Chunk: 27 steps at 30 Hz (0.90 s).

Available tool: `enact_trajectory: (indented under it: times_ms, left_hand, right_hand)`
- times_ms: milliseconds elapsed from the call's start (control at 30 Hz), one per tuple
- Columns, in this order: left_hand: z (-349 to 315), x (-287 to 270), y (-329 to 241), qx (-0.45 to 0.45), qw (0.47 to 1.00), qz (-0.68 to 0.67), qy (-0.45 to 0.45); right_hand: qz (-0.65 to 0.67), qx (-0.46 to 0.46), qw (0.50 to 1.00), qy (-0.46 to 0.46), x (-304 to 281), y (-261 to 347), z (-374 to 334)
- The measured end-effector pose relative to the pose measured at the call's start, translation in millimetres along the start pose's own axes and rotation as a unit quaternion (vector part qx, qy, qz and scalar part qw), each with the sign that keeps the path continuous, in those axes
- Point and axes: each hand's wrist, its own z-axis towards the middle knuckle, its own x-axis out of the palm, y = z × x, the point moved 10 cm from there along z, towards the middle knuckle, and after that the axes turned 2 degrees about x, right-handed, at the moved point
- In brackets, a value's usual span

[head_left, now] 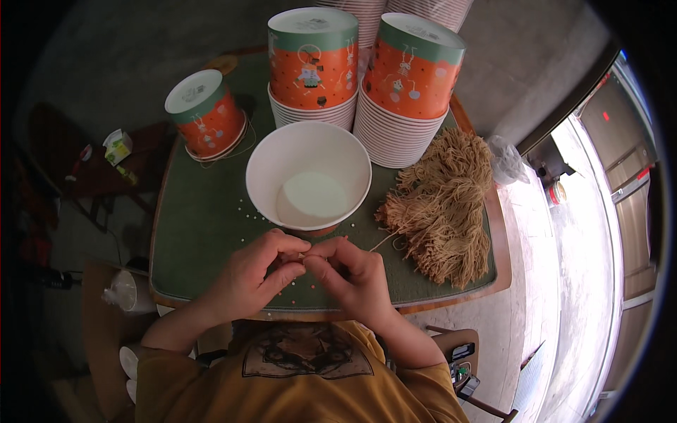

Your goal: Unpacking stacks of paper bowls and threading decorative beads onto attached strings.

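My left hand [257, 275] and my right hand [350, 275] meet at the fingertips just below a white paper bucket [308, 151]. Both are closed in a pinch, thumb against index finger. What they pinch is too small to make out. The bucket stands upright with its open top towards me and nothing visible inside. Right of my right hand lies a large bundle of tan string [444, 211], with a loose strand reaching towards that hand. Small white and orange dots or bits [313, 287] lie scattered on the green tabletop around my hands.
Two tall stacks of upturned orange and green paper buckets [314, 70] rise behind the open one. A shorter upturned bucket [206, 116] with string around its rim sits at the left. The green table [194, 240] has a wooden edge. A clear plastic bag [506, 161] is beyond the string.
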Motion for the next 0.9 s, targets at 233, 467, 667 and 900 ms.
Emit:
enact_trajectory:
  times_ms: [233,467,667,900]
  left_hand:
    - [-10.3,5.4,40.9,-0.236,0.96,-0.135,0.062]
    - [-25.9,26.9,52.2,-0.361,0.877,-0.254,0.187]
    - [-34.7,25.2,58.2,-0.412,0.844,-0.282,0.196]
    - [-31.7,22.0,49.0,-0.378,0.865,-0.267,0.195]
  right_hand:
    - [-0.066,-0.091,0.994,-0.009,0.8,8.9,0.0]
    - [-0.241,-0.274,0.931,0.006,14.7,37.8,-10.1]
    - [-0.259,-0.283,0.923,0.019,17.1,39.4,-12.3]
    - [-0.227,-0.236,0.944,0.037,16.9,27.1,-7.5]
